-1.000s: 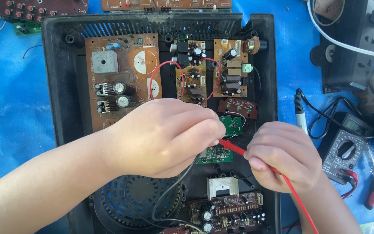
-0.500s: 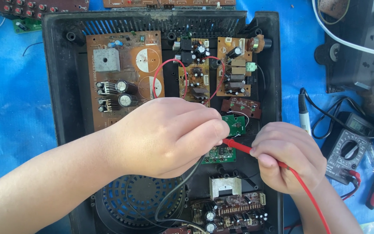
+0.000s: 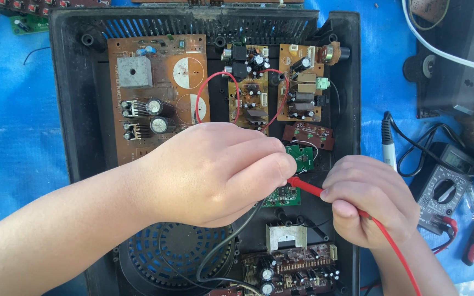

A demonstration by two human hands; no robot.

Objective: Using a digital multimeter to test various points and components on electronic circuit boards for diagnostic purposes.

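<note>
Your right hand (image 3: 371,200) pinched the red probe (image 3: 304,186); your left hand (image 3: 215,172), fingers curled together, covered its tip beside the small green board (image 3: 300,157)

Multimeter (image 3: 446,189) right of casing (image 3: 78,109) (boards (image 3: 157,93) inside)

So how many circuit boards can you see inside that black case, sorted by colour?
Brown boards: 5
Green boards: 2
Total: 7
The left hand and the right hand, which holds the red probe, cover part of the black case, so more could be hidden.
</note>
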